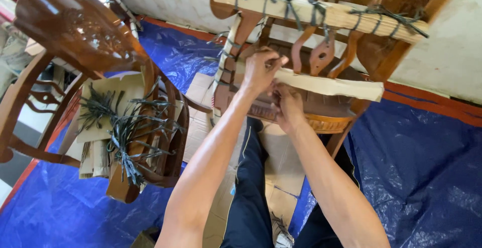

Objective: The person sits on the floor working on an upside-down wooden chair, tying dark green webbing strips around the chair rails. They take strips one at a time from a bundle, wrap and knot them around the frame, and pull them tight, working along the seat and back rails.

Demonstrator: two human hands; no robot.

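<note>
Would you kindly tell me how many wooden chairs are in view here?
2. One chair, partly wrapped in cardboard strips tied with string, is right in front, under both hands. The other chair stands at the left on the blue tarp. More may be hidden outside the frame.

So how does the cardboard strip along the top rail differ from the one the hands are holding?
The top strip is lashed to the chair's top rail with dark twine at several places; the lower strip shows no ties. The top strip sits untouched, while the left hand and right hand grip the lower strip at its left end. The top strip looks longer. Both are pale cardboard lying against the brown wooden chair.
</note>
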